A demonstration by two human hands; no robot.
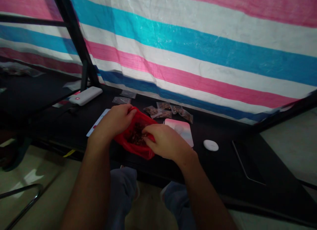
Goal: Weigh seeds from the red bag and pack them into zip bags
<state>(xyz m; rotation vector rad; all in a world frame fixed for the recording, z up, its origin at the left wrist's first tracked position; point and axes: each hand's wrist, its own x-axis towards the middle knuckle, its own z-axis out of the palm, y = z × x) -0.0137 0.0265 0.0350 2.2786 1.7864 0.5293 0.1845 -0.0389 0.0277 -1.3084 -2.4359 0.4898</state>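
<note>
A red plastic bag [140,151] stands wide-mouthed at the table's front edge, with small dark brown dried pieces [135,137] inside. My left hand [120,119] grips the bag's left rim, thumb over the edge. Reaching in from the right, my right hand [164,141] has its fingers curled together among the brown pieces; how much they hold is hidden. Just behind the bag lie several small clear packets [163,114] filled with similar brown pieces. Right of the bag, partly behind my right hand, is a flat pink-and-white square device [187,132] with a round clear patch.
Flat clear bags [122,100] lie behind my left hand, near a white power bank [86,95]. A pale card [96,125] is beside my left wrist. Farther right are a white rounded case [210,145] and a dark tablet [250,164]. A striped sheet [198,55] hangs behind the black table.
</note>
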